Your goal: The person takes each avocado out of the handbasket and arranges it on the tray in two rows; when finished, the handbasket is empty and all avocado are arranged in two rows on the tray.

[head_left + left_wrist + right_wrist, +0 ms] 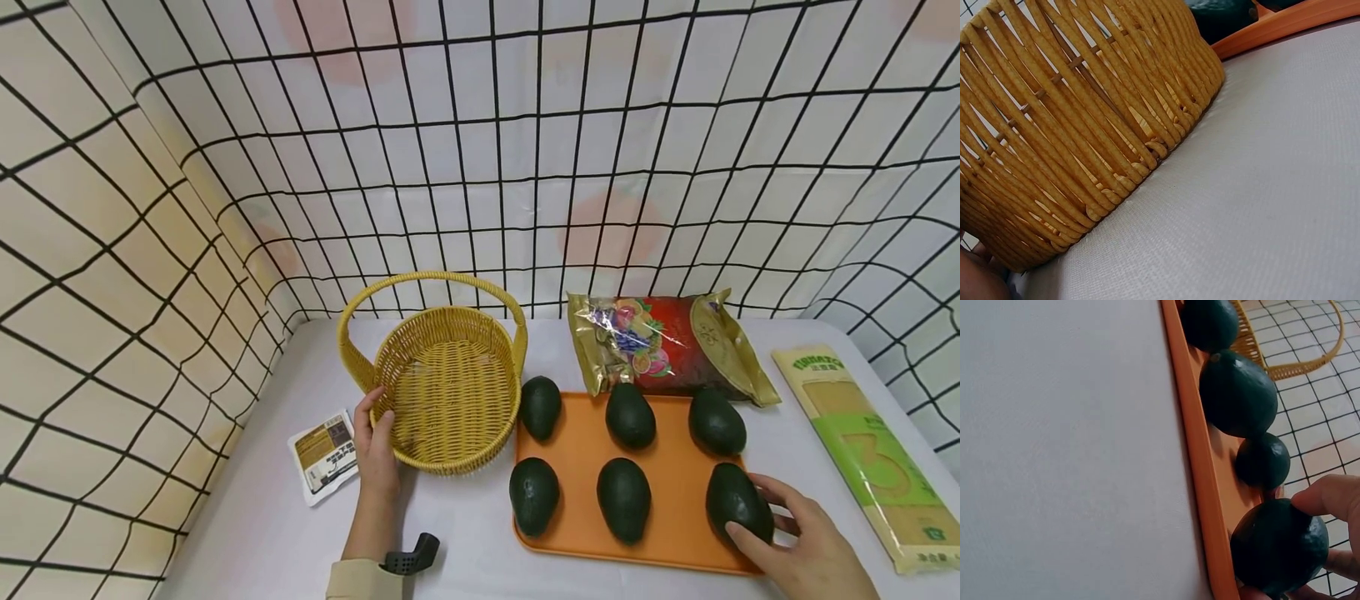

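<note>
Our right hand (806,546) curls round dark green oval avocado (738,502), near-right on orange plastic tray (581,454); we judge it firm, smooth, moderately heavy: grasp across widest middle; left hand (377,450) holds yellow woven wicker basket (448,392) rim

- A white table (465,533) is carrying everything.
- A woven yellow basket (450,383) is sitting on it, left of an orange tray (675,492).
- A red-and-gold snack bag (667,342), a green-and-yellow packet (862,450) and a small sachet (324,454) are lying flat.
</note>
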`<control>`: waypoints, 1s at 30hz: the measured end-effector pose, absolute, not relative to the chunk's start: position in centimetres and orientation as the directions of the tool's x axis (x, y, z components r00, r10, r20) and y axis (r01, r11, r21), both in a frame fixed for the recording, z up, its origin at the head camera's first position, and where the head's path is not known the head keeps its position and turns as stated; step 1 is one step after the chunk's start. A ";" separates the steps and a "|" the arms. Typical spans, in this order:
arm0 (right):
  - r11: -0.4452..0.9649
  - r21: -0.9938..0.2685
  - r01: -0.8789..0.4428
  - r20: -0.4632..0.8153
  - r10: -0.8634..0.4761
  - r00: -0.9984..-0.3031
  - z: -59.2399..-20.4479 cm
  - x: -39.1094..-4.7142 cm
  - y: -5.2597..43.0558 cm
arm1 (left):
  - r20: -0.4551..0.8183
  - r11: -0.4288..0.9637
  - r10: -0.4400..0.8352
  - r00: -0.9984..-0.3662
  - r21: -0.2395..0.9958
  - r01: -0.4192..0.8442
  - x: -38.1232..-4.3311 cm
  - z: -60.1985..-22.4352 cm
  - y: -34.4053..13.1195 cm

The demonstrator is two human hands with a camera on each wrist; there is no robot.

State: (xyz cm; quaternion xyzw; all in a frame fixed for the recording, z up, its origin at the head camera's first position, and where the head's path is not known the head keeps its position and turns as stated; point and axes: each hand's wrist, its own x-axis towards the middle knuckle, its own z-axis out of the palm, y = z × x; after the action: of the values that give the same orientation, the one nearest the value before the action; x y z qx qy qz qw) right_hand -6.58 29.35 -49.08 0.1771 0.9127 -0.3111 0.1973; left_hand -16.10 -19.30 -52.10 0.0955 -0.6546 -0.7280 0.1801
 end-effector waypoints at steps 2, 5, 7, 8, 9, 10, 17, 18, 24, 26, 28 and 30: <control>0.755 -0.488 0.437 -0.456 0.206 -0.866 -49.0 -6.5 29.3 | 0.099 -0.076 -0.393 -0.914 0.987 0.140 -16.1 -52.1 -19.3; 0.776 -0.475 0.414 -0.436 0.201 -0.877 -48.9 -6.4 29.2 | 0.101 -0.078 -0.399 -0.911 0.987 0.143 -16.0 -52.1 -19.2; 0.783 -0.467 0.411 -0.433 0.203 -0.878 -48.9 -6.4 29.2 | 0.098 -0.083 -0.403 -0.910 0.986 0.143 -16.0 -52.1 -19.2; 0.784 -0.465 0.411 -0.434 0.202 -0.878 -48.9 -6.4 29.2 | 0.097 -0.086 -0.402 -0.910 0.986 0.143 -16.0 -52.1 -19.2; 0.786 -0.463 0.409 -0.435 0.200 -0.878 -48.9 -6.4 29.2 | 0.096 -0.087 -0.402 -0.911 0.986 0.143 -16.1 -52.2 -19.2; 0.787 -0.462 0.409 -0.438 0.199 -0.877 -48.9 -6.4 29.3 | 0.094 -0.089 -0.401 -0.911 0.986 0.141 -16.1 -52.2 -19.2; 0.792 -0.459 0.403 -0.468 0.171 -0.867 -48.9 -6.6 29.9 | 0.087 -0.083 -0.397 -0.914 0.988 0.130 -16.2 -52.2 -19.3; 0.794 -0.456 0.403 -0.470 0.170 -0.866 -48.8 -6.6 29.9 | 0.086 -0.078 -0.399 -0.913 0.989 0.127 -16.1 -52.1 -19.3; 0.819 -0.430 0.380 -0.460 0.164 -0.873 -48.4 -6.6 29.7 | 0.082 -0.060 -0.407 -0.910 0.991 0.116 -16.0 -52.1 -19.3; 0.824 -0.423 0.376 -0.454 0.166 -0.876 -48.3 -6.4 29.6 | 0.082 -0.060 -0.404 -0.911 0.991 0.116 -16.0 -52.2 -19.4; 0.824 -0.423 0.377 -0.452 0.169 -0.876 -48.1 -6.4 29.5 | 0.084 -0.059 -0.400 -0.913 0.991 0.117 -16.0 -52.1 -19.4; 0.822 -0.417 0.388 -0.456 0.180 -0.871 -48.0 -6.3 29.4 | 0.085 -0.055 -0.397 -0.914 0.992 0.116 -16.1 -52.2 -19.3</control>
State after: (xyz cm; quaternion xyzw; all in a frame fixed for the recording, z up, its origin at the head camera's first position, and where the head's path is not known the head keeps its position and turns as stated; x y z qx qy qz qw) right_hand -6.33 29.41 -47.97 0.1523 0.9327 -0.2565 0.2028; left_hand -16.07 -19.34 -52.15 0.1057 -0.6636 -0.7187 0.1785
